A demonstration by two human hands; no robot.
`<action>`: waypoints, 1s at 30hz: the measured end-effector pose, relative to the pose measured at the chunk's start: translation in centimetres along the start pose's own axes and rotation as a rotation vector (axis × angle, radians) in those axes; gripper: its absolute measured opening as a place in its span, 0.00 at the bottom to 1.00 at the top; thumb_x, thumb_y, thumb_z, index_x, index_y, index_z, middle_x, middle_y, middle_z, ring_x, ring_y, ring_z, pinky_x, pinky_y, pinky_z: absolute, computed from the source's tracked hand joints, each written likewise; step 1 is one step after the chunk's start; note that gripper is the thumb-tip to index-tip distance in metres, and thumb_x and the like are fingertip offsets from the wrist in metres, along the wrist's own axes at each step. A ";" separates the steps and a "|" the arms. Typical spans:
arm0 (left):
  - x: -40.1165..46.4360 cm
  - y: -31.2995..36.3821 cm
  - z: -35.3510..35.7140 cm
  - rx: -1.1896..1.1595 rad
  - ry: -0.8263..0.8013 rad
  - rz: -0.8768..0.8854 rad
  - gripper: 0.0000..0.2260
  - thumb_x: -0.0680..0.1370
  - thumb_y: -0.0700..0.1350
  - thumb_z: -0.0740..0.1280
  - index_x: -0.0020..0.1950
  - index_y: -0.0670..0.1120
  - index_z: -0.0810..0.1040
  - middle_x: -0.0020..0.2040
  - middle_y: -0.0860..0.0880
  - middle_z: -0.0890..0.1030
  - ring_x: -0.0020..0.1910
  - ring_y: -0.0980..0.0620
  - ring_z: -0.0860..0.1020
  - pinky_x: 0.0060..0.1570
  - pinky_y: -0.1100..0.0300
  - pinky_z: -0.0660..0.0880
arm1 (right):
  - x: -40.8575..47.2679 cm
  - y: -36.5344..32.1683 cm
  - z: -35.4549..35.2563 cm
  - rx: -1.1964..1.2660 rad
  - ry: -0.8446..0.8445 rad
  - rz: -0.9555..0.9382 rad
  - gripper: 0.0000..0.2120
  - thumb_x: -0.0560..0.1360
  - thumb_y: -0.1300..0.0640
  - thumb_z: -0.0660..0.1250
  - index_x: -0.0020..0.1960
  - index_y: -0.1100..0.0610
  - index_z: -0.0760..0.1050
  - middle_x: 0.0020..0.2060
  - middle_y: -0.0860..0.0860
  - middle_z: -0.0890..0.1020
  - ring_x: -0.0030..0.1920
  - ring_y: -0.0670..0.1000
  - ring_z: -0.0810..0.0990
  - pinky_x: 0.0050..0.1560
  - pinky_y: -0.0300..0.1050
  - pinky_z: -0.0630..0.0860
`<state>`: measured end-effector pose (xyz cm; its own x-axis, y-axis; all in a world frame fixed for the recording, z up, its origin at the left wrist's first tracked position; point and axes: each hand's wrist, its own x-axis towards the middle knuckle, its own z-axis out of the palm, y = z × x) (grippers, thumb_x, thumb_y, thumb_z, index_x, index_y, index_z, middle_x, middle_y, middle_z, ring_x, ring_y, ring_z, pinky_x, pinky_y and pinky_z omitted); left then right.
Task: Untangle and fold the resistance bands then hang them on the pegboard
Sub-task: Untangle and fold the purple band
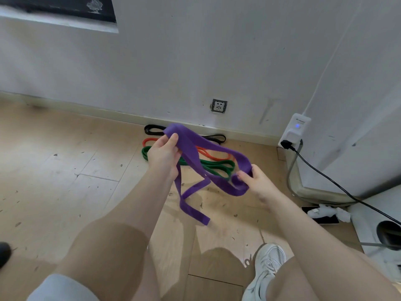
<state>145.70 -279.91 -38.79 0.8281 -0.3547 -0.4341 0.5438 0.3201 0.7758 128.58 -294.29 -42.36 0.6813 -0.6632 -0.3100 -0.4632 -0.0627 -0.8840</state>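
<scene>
A wide purple resistance band [219,148] hangs in the air between my hands, above the wooden floor. My left hand [163,155] grips one bend of it at the upper left, thumb on top. My right hand [257,181] pinches another bend at the lower right. Loose purple loops droop below and one end reaches down to the floor. Behind it on the floor lie a green band [217,166], an orange band [213,156] and a black band [153,129], close to the wall. No pegboard is in view.
A wall socket [219,106] sits low on the white wall. At right a white adapter [294,131] with a blue light feeds a black cable [338,183] across the floor. Crumpled tissue [329,211] lies on a dark flat object. My white shoe [267,270] is below.
</scene>
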 end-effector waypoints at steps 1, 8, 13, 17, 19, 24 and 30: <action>0.0 -0.1 -0.1 0.005 0.006 -0.005 0.18 0.77 0.40 0.66 0.66 0.42 0.71 0.56 0.44 0.81 0.51 0.50 0.81 0.49 0.59 0.79 | -0.1 -0.3 -0.1 0.123 -0.009 0.030 0.03 0.80 0.56 0.59 0.50 0.53 0.70 0.49 0.52 0.80 0.50 0.53 0.79 0.45 0.42 0.74; 0.1 -1.9 -0.1 0.026 0.049 -0.099 0.19 0.76 0.39 0.67 0.66 0.41 0.71 0.48 0.45 0.81 0.44 0.51 0.81 0.41 0.60 0.78 | -0.5 -1.8 -1.4 1.017 0.068 0.233 0.17 0.79 0.45 0.55 0.49 0.59 0.72 0.30 0.51 0.79 0.31 0.49 0.81 0.32 0.40 0.79; 0.3 -1.4 -0.6 -0.022 0.070 -0.089 0.18 0.77 0.38 0.66 0.66 0.40 0.70 0.53 0.43 0.80 0.44 0.51 0.80 0.43 0.59 0.78 | -1.1 -2.3 -3.6 1.070 -0.241 0.180 0.19 0.64 0.52 0.75 0.48 0.64 0.77 0.26 0.49 0.75 0.34 0.49 0.76 0.42 0.40 0.79; 0.7 -0.5 -0.8 -0.035 0.098 -0.023 0.18 0.77 0.39 0.66 0.67 0.39 0.71 0.57 0.41 0.79 0.42 0.50 0.79 0.38 0.60 0.78 | -0.6 -0.6 -4.6 0.055 -0.063 0.128 0.13 0.68 0.70 0.69 0.48 0.57 0.74 0.34 0.52 0.78 0.32 0.50 0.73 0.36 0.42 0.71; 0.5 -0.2 -0.7 -0.036 0.095 -0.005 0.18 0.77 0.38 0.66 0.67 0.39 0.71 0.56 0.41 0.79 0.42 0.51 0.79 0.38 0.61 0.77 | 0.0 0.6 -4.6 -0.298 0.045 0.066 0.08 0.71 0.66 0.66 0.45 0.54 0.76 0.37 0.52 0.78 0.34 0.51 0.75 0.37 0.41 0.72; -0.4 -0.3 -0.5 0.011 0.031 -0.020 0.18 0.77 0.40 0.66 0.67 0.41 0.71 0.55 0.44 0.80 0.52 0.48 0.80 0.47 0.59 0.78 | 0.2 2.8 -3.9 -0.869 0.157 0.028 0.11 0.80 0.58 0.54 0.57 0.54 0.74 0.46 0.56 0.79 0.46 0.58 0.76 0.42 0.46 0.70; -2.8 -0.1 0.8 -0.008 -0.186 -0.063 0.18 0.77 0.38 0.65 0.67 0.40 0.70 0.53 0.43 0.82 0.50 0.49 0.82 0.50 0.56 0.80 | 0.1 1.9 -2.6 -0.654 0.020 0.067 0.32 0.75 0.58 0.67 0.74 0.57 0.57 0.70 0.56 0.68 0.68 0.56 0.68 0.64 0.47 0.66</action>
<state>143.17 -279.68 -37.29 0.7535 -0.5303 -0.3886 0.5951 0.2988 0.7461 126.32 -296.44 -43.18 0.6311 -0.6947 -0.3451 -0.7576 -0.4566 -0.4664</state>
